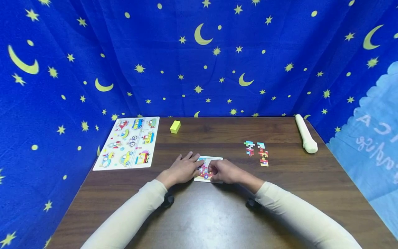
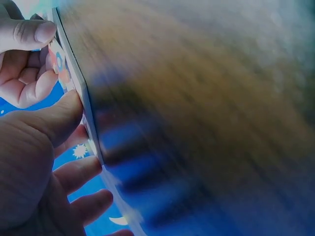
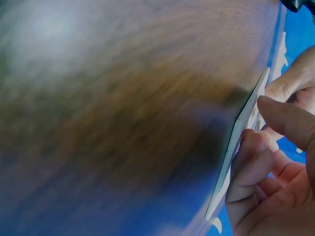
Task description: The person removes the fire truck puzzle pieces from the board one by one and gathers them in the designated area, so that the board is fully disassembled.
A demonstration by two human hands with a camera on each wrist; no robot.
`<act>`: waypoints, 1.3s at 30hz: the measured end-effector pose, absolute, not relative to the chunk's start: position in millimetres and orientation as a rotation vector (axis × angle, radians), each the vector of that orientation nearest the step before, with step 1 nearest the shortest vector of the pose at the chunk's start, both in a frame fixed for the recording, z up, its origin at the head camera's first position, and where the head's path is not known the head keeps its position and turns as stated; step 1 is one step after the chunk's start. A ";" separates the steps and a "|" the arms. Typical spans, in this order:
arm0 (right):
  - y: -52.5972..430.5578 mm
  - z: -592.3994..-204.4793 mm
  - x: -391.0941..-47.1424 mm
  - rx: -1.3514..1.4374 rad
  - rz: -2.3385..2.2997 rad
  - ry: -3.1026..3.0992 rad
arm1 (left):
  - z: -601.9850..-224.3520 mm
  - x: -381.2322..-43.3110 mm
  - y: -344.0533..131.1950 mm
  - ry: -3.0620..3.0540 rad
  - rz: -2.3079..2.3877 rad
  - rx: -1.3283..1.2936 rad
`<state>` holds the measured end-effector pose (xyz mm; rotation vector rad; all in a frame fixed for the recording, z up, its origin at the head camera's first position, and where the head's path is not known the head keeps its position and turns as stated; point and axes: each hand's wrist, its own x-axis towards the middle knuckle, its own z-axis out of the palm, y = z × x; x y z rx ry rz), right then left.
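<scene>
A small puzzle board [image 1: 208, 180] with a white border lies on the table, partly hidden under both hands. My left hand [image 1: 183, 169] rests on its left side, fingers spread and mostly straight. In the left wrist view, the left thumb [image 2: 69, 110] touches the board's near edge. My right hand [image 1: 226, 172] is over the board's right half with curled fingers. Between its thumb and fingers, a colourful puzzle piece [image 2: 60, 60] with a blue wheel shows at the board; the fingers partly hide it. Loose puzzle pieces [image 1: 263, 156] lie to the right of the hands.
A larger white picture board [image 1: 124, 162] with vehicles lies at the left. A yellow block [image 1: 175, 127] stands near the back edge. At the right lies a white, club-shaped object [image 1: 305, 134]. A blue curtain [image 1: 174, 86] with moons and stars hangs behind the table [image 1: 205, 207].
</scene>
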<state>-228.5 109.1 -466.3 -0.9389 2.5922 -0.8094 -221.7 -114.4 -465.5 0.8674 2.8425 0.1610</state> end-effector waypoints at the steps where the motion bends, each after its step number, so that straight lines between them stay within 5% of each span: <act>1: 110.2 -466.2 -228.7 -0.942 -0.807 2.593 | -465.5 -221.7 -114.5 2.841 0.159 0.865; 9: 132.3 -461.0 -234.0 -0.985 -0.826 2.612 | -464.5 -221.3 -114.5 2.840 0.157 0.863; 24: 267.4 -459.0 -274.3 -0.743 -0.667 2.817 | -463.0 -219.2 -113.8 2.821 0.163 0.865; 39: 236.6 -452.9 -271.5 -0.549 -1.101 2.757 | -466.2 -221.2 -114.1 2.832 0.173 0.864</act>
